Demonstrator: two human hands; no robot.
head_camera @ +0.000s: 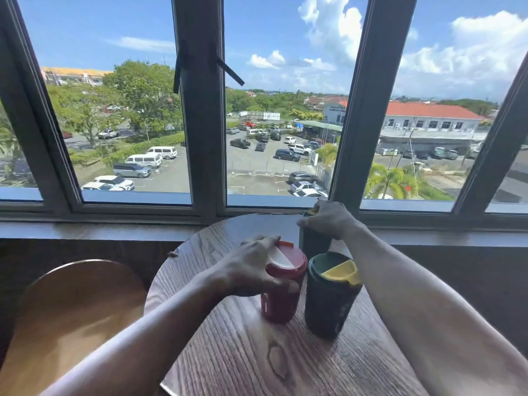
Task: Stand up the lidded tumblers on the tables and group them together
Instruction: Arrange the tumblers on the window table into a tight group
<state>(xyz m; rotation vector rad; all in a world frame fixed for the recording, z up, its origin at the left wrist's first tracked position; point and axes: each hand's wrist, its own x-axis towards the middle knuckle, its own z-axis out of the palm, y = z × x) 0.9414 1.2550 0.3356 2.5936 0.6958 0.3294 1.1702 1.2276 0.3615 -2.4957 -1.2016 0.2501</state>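
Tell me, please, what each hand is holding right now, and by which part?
The left hand grips the red tumbler around its lid and upper body. The right hand grips the far dark green tumbler at its lid.

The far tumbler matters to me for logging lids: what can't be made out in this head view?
- Far dark tumbler: the right hand covers its lid; its base sits behind the green tumbler.
- Red tumbler: the left hand wraps its near side and part of the lid.
- Round table: its near part is cut off by the bottom edge.
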